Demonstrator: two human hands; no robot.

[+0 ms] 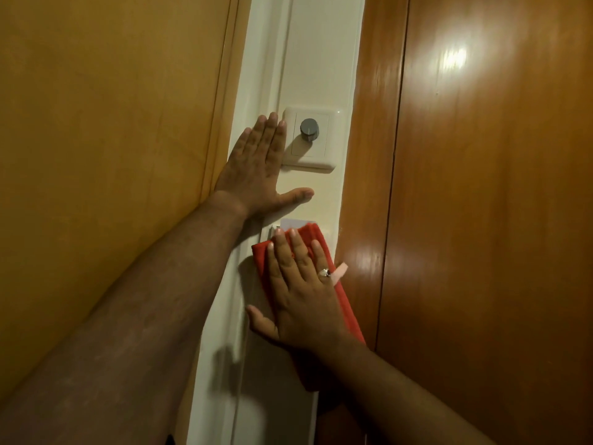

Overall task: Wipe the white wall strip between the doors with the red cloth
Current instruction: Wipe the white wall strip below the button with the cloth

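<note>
Between two wooden doors, seen from the head camera, runs the white wall strip (317,59), narrow and upright, with a raised white moulding along its left side. To its left stands the lighter door (106,155); to its right the darker glossy door (487,220), which shows bright reflections of light. On the strip sits a white switch plate (321,136) with a grey round knob (309,129) at its middle. The left hand (256,168) lies flat on the strip with fingers together and thumb stretched out to the right; its fingertips touch the left edge of the switch plate, and the thumb lies just below the plate. Lower on the strip, the right hand (301,293) presses the red cloth (316,234) against the wall with open palm and fingers slightly spread, not pinching it. The cloth shows above the fingertips and along the right side of the hand, reaching the edge of the darker door. A ring (325,272) is on one finger, and a pale tag (340,270) sticks out from the cloth beside it.
</note>
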